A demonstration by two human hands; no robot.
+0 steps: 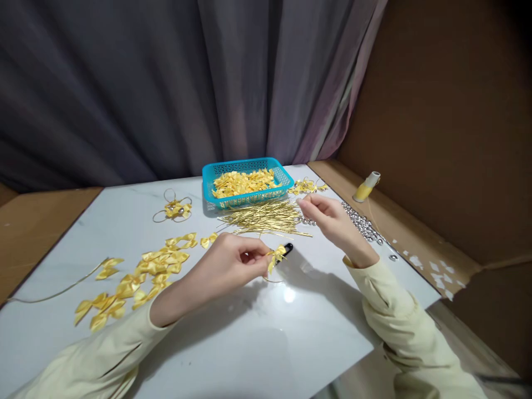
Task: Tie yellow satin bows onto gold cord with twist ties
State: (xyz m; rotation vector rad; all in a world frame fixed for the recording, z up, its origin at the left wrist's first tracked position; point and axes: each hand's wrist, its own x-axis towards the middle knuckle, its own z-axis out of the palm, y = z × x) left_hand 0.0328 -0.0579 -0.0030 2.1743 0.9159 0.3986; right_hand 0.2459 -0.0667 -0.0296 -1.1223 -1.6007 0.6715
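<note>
My left hand (241, 257) pinches a small yellow ribbon bow (277, 255) above the white table. A thin gold loop hangs below that bow. Directly behind the bow lies a black-handled tool (288, 249), mostly hidden. Raised to the right, my right hand (326, 213) has thumb and forefinger pressed together; whatever they hold is too fine to make out. Between and beyond the hands lies a pile of gold wire ties (266, 217). Several loose yellow bows (162, 261) are spread left of my left hand.
A blue basket (245, 203) of yellow bows stands at the back. Bow-and-bead pieces (178, 210) lie back left, others (310, 186) right of the basket. Silver beads (362, 223) line the right edge, near a yellow thread spool (366, 188). Cardboard (440, 138) walls the right side.
</note>
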